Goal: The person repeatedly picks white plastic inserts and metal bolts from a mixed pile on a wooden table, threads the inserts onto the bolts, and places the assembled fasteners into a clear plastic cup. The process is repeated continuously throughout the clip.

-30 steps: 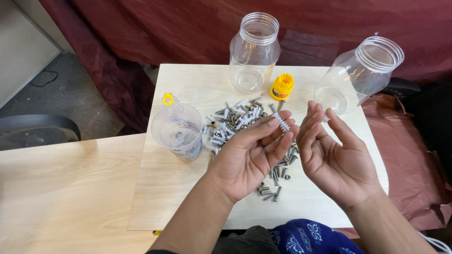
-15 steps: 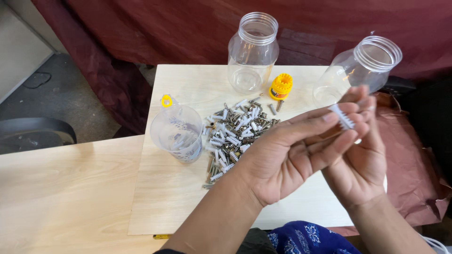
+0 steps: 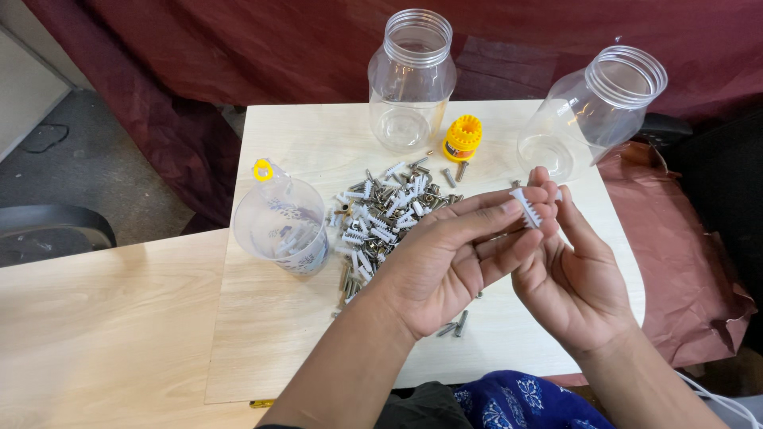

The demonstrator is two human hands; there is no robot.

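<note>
My left hand [image 3: 445, 262] is raised palm up over the small wooden table [image 3: 278, 334], its fingertips pinching a white ribbed wall plug [image 3: 524, 208]. My right hand [image 3: 576, 278] sits just behind it, fingers touching the same plug from the other side. Below and left of the hands lies a pile of screws and white plugs [image 3: 381, 218]. A couple of loose screws [image 3: 455, 326] rest under my left palm.
A clear plastic cup with a yellow ring [image 3: 282, 226] stands left of the pile. Two clear empty jars stand at the back, one upright [image 3: 412, 79] and one tilted [image 3: 592, 111], with a yellow cap [image 3: 463, 137] between them. Maroon cloth [image 3: 199, 48] hangs behind; a larger wooden tabletop [image 3: 95, 334] adjoins on the left.
Both hands shifted right from over the pile and came together; the plug, first lying on my left fingers, is now pinched at the fingertips of both hands.
</note>
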